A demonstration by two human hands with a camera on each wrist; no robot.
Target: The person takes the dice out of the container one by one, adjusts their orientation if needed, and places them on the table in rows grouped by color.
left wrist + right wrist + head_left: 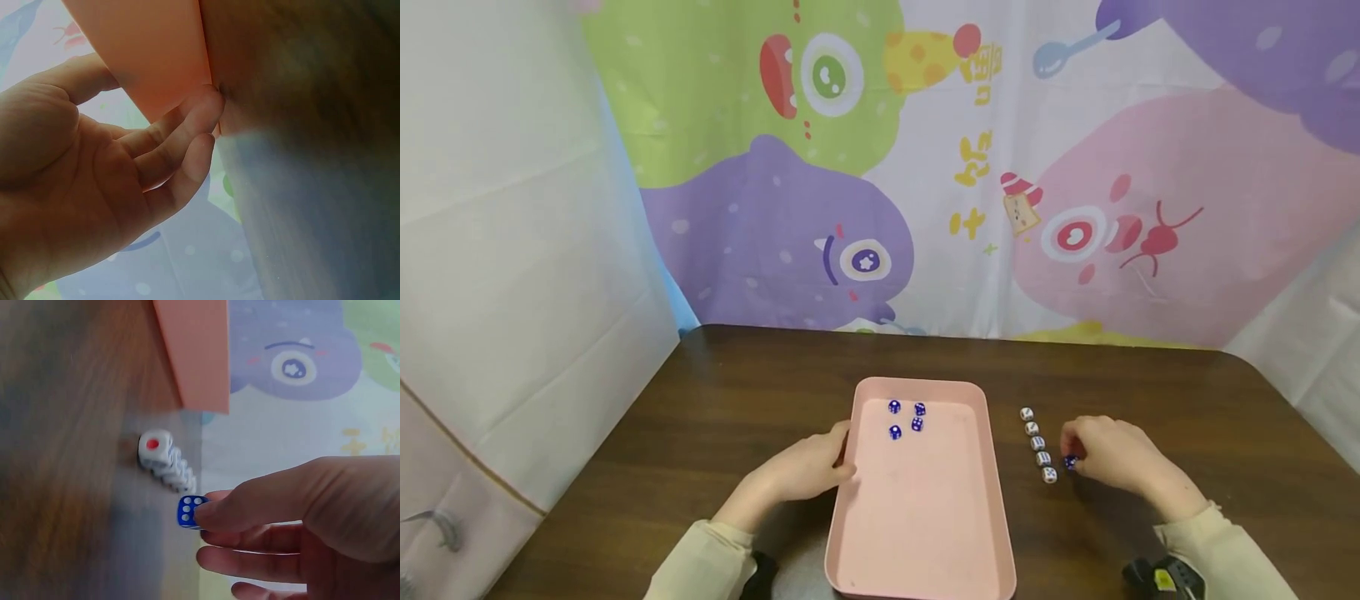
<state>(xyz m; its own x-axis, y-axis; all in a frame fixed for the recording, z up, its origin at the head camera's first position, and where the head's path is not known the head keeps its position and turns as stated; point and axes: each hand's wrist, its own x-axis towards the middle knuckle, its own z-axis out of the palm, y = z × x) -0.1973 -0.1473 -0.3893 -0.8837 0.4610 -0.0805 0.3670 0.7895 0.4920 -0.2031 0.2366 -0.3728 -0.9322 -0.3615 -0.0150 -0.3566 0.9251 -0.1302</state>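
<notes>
My right hand point(1111, 450) pinches a blue die point(189, 511) with white pips between thumb and fingers, low over the table. Just left of it, several white dice point(1037, 443) form a slightly slanted row; the nearest one in the right wrist view shows a red pip. A pink rectangular tray point(925, 517) lies left of the row. My left hand point(801, 468) grips the tray's left wall, and in the left wrist view its fingers point(199, 119) curl at the wall's lower edge. Several blue dice point(895, 432) sit inside the tray, near its far end.
Everything stands on a dark brown wooden table point(760, 375). Behind it hangs a curtain point(940, 275) with cartoon figures, and white sheeting point(512, 208) covers the left side. A curved metal handle point(441, 527) shows at the far left.
</notes>
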